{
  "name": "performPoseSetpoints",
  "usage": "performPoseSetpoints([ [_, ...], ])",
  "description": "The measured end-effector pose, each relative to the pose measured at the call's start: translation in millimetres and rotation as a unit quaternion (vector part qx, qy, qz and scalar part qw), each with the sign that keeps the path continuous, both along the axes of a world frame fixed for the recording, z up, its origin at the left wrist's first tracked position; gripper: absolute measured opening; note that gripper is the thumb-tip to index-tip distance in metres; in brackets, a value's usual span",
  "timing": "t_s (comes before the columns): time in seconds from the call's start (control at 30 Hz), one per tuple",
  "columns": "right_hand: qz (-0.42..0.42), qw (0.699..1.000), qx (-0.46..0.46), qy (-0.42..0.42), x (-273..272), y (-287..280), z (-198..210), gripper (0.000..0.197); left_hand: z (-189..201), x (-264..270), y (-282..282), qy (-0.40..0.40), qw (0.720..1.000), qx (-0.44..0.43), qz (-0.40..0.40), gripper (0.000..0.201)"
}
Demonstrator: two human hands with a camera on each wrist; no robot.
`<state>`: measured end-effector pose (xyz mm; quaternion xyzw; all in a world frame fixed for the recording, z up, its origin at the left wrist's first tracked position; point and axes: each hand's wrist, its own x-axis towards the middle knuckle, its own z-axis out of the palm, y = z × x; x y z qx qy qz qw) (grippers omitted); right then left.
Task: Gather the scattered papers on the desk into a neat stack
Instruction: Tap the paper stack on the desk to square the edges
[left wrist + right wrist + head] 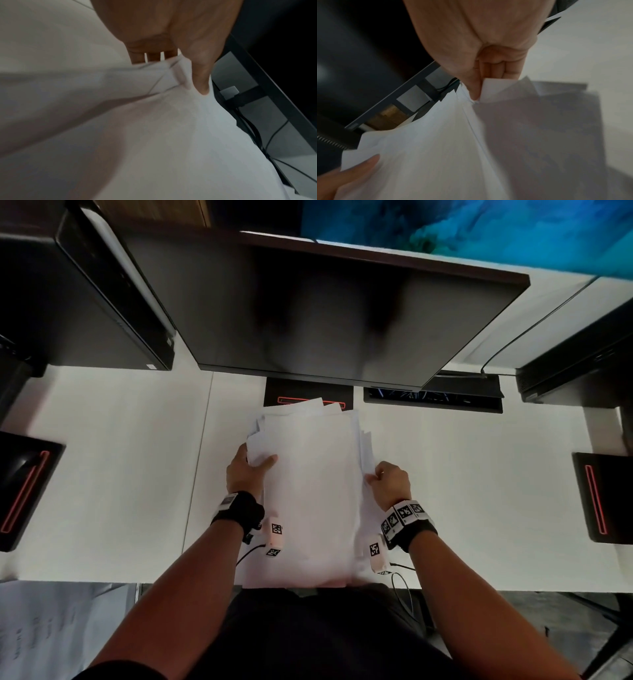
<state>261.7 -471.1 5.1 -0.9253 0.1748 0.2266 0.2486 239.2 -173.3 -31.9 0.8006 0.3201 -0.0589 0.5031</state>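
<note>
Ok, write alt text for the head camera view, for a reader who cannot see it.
Seen from above, a person's left hand and right hand grip the two sides of a rough pile of white papers on a white desk, sheet corners still fanning out at the far end. A dark monitor stands just behind the pile.

Your forearms are bare. Black strap (pixel 242 510) just behind your left grip, with a white label on its outer edge. Black strap (pixel 412 527) behind the right grip, ringed by a white band of black-and-white square markers (pixel 401 515). Small white marker blocks (pixel 275 531) hang under both wrists; thin black cables (pixel 399 573) trail from them. Dark clothing on your torso (pixel 308 631).
</note>
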Motion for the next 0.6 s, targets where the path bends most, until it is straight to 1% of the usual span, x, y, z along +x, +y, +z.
performPoseSetpoints([
  [0.07, 0.004, 1.000, 0.020, -0.012, -1, 2, 1, 0.016, 6, 3, -3, -0.005, 1.000, 0.006, -0.007, 0.067],
  [0.1, 0.003, 0.999, 0.033, -0.026, -2, 3, 2, 0.015, 8, 4, -4, -0.004, 1.000, 0.011, -0.014, 0.070],
  [0.17, 0.008, 0.997, 0.057, -0.051, -4, 3, 4, 0.013, 9, 6, -4, -0.002, 0.999, 0.021, -0.030, 0.070],
  [0.27, 0.042, 0.995, 0.070, -0.054, -6, 5, 9, 0.015, 7, 8, -1, 0.013, 0.997, 0.052, -0.056, 0.073],
  [0.33, 0.061, 0.994, 0.073, -0.050, -7, 4, 11, 0.012, 8, 11, -2, 0.027, 0.996, 0.065, -0.062, 0.069],
  [0.47, 0.081, 0.993, 0.075, -0.036, -6, 4, 11, 0.008, 12, 19, -2, 0.058, 0.997, 0.043, -0.034, 0.064],
  [0.6, 0.066, 0.995, 0.062, -0.030, -5, 4, 11, 0.012, 4, 22, 1, 0.071, 0.996, 0.042, -0.036, 0.055],
])
